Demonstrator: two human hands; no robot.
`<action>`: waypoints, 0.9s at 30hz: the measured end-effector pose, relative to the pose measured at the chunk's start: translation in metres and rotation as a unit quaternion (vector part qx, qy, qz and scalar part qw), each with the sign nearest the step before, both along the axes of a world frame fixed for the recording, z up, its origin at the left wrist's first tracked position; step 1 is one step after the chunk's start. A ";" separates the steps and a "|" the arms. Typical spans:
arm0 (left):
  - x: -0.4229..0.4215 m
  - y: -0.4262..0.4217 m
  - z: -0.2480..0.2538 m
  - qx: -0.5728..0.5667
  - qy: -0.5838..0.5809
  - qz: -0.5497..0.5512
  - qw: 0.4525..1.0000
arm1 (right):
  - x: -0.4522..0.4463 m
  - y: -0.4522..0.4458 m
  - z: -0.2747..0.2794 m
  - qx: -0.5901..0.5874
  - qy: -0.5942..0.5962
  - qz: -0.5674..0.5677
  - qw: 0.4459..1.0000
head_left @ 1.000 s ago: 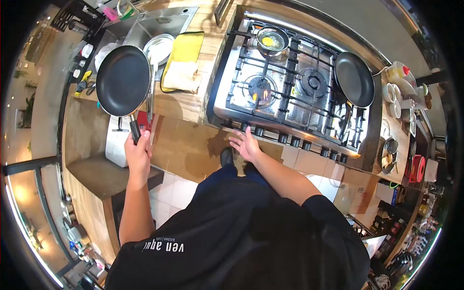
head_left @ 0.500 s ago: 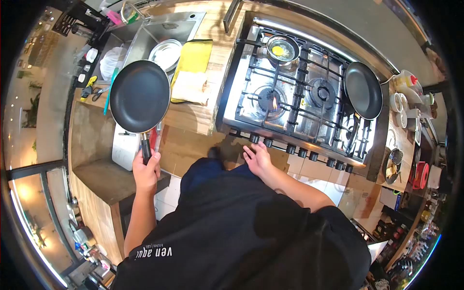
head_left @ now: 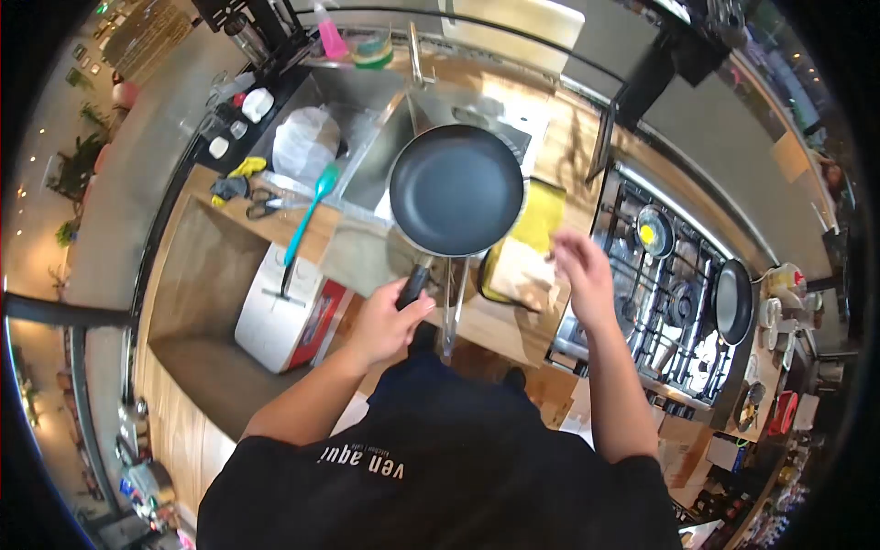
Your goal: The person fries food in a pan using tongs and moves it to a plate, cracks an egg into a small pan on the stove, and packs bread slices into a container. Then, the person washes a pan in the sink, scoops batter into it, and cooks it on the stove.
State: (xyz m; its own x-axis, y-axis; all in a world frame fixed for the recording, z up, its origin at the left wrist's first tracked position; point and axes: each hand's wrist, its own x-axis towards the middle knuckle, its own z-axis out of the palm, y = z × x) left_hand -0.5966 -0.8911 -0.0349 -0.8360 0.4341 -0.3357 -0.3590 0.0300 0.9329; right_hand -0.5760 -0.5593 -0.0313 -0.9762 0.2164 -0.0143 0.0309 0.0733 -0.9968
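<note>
My left hand [head_left: 390, 321] is wrapped round the black handle of a frying pan [head_left: 458, 192]. The pan is held up in front of the sink, its dark inside facing me with nothing in it. My right hand [head_left: 585, 275] hangs in the air between the counter and the stove, holding nothing, with its fingers apart and a little blurred. Just left of it, a yellow cloth [head_left: 543, 206] with a pale, folded piece on top lies on the counter, partly behind the pan.
On the right is a gas stove [head_left: 632, 302] carrying a small pan with an egg [head_left: 654, 231] and another black pan [head_left: 733, 302]. A metal sink [head_left: 371, 165] lies behind the held pan. A teal spatula [head_left: 312, 215] and scissors [head_left: 275, 202] lie at the left counter edge.
My view has turned left, toward the sink. The frying pan in my left hand has come round in front of me, and my right hand has risen from beside the stove knobs.
</note>
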 end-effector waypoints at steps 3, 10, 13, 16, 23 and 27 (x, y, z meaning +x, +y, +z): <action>-0.048 -0.061 0.011 -0.056 -0.027 0.014 0.998 | -0.147 -0.021 -0.006 -0.028 0.015 0.029 0.999; -0.126 -0.136 -0.022 -0.254 0.057 0.002 0.966 | -0.452 -0.084 -0.072 -0.125 -0.220 -0.030 0.967; -0.137 -0.136 -0.029 -0.236 0.018 -0.002 0.972 | -0.499 -0.100 -0.095 -0.205 -0.257 0.004 0.944; -0.147 -0.129 -0.015 -0.215 -0.036 -0.015 0.976 | -0.525 -0.113 -0.129 -0.275 -0.240 0.074 0.928; -0.194 -0.128 -0.069 -0.206 0.051 -0.083 0.974 | -0.522 -0.098 -0.111 -0.320 -0.258 0.029 0.911; -0.216 -0.119 -0.071 -0.185 0.045 -0.086 0.978 | -0.508 -0.087 -0.101 0.277 -0.235 0.118 0.924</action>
